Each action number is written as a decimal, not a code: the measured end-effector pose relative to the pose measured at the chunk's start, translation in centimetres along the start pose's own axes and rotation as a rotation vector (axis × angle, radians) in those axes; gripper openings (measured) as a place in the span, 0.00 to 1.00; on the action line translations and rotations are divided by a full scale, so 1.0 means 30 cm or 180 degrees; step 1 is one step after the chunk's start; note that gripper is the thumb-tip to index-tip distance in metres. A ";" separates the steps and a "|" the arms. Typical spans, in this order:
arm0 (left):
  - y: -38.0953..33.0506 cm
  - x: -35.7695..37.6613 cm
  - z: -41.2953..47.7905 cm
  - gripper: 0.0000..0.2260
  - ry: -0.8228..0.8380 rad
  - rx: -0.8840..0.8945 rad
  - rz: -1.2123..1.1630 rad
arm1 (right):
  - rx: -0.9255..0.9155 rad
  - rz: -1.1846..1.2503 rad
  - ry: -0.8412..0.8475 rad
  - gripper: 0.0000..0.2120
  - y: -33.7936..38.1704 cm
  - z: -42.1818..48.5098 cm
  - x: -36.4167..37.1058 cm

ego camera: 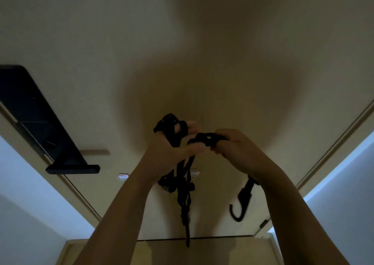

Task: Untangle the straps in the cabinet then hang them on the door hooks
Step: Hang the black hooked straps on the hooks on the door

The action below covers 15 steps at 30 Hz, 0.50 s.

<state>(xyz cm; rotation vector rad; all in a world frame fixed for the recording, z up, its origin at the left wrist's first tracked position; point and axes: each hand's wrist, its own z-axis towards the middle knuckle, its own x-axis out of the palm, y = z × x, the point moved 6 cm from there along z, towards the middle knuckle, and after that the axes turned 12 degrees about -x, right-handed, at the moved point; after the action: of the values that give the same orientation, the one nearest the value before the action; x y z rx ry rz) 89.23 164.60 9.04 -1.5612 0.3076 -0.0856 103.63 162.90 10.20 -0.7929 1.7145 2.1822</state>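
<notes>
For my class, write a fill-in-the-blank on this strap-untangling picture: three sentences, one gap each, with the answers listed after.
1. The tangled straps are ___ in colour.
2. The left hand and the right hand make ___ hands gripping the tangle.
3. A dark hook dangles below the ___ wrist.

Missing words: black; two; right.

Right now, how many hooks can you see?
1. The hook dangles on a strap end below the right hand. More may be hidden in the tangled straps that the left hand also grips.
</notes>
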 end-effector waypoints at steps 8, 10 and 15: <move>-0.035 0.024 0.001 0.09 -0.0194 0.0203 0.0101 | -0.0148 0.0081 0.0274 0.11 0.016 -0.003 0.024; -0.048 0.066 -0.005 0.11 0.0240 0.0162 0.0077 | -0.0252 0.0513 0.0184 0.15 0.042 0.001 0.020; -0.064 0.083 -0.001 0.13 0.0619 0.0382 0.0025 | -0.0321 0.0718 -0.0268 0.08 0.064 0.020 -0.038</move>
<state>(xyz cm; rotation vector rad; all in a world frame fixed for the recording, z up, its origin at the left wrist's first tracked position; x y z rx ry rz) 91.88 163.94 10.61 -1.4348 0.4535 -0.2464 103.43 163.08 12.49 -0.5436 1.7379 2.4285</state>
